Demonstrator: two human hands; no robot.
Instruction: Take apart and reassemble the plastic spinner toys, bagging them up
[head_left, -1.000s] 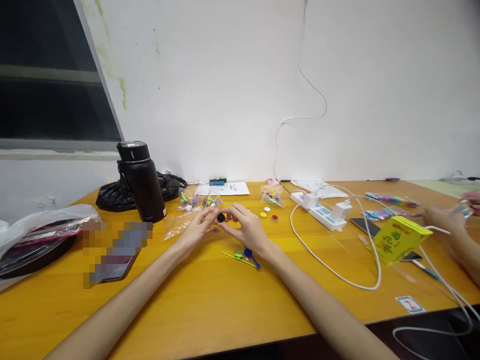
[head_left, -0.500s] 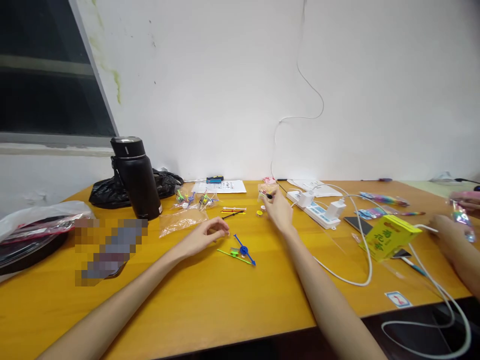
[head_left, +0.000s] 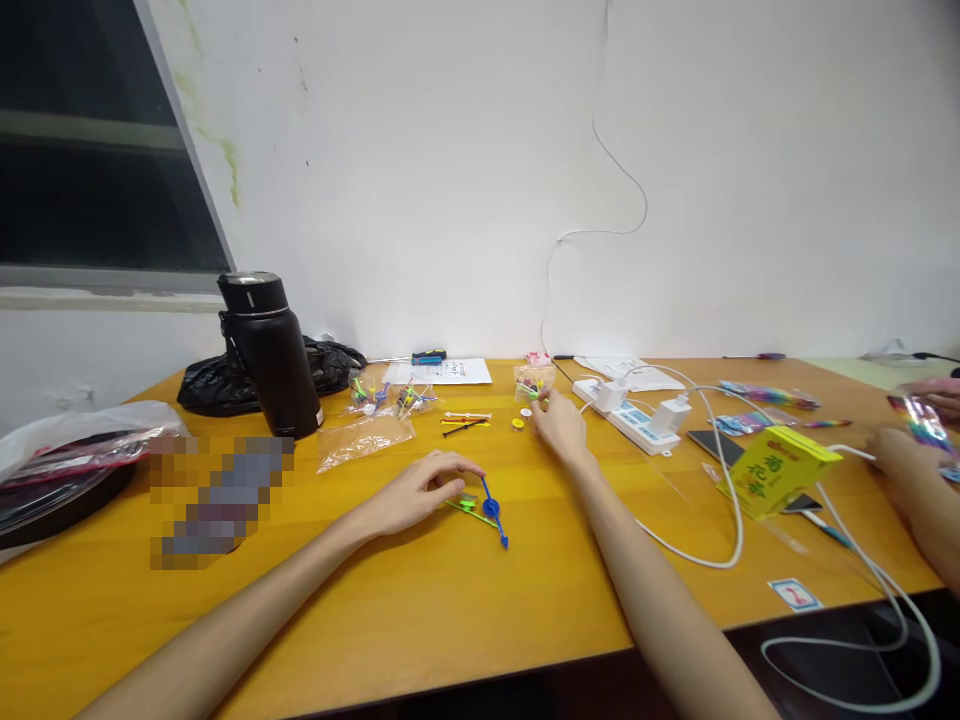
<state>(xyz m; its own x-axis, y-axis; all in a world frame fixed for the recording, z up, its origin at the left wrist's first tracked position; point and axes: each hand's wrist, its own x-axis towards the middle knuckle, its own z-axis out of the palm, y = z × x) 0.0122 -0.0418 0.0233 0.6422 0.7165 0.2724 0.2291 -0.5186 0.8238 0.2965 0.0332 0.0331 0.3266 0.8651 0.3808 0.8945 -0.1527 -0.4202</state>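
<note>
My left hand (head_left: 416, 495) is over the middle of the table, thumb and fingers apart. Its index fingertip touches the tail of a blue arrow spinner (head_left: 491, 508). Beside the spinner, partly under my fingers, lies a green arrow piece (head_left: 468, 504). My right hand (head_left: 561, 428) is farther back, fingers curled together by a small clear bag of coloured parts (head_left: 534, 379); what they hold, if anything, is hidden. Close to its fingertips lie a yellow disc (head_left: 518, 424) and a white disc (head_left: 526, 413). Between the hands, farther back, are a white arrow (head_left: 468, 415) and a black arrow (head_left: 464, 428).
A black flask (head_left: 270, 360) and a flat clear bag (head_left: 365, 443) are to the left, with bagged parts (head_left: 412, 398) behind. At right are a power strip (head_left: 637, 428), looping white cables, a yellow box (head_left: 780, 472) and another person's hands (head_left: 904, 465).
My left hand has moved right onto the blue arrow spinner, which has turned slightly. A black piece seen at my right fingertips is no longer visible there.
</note>
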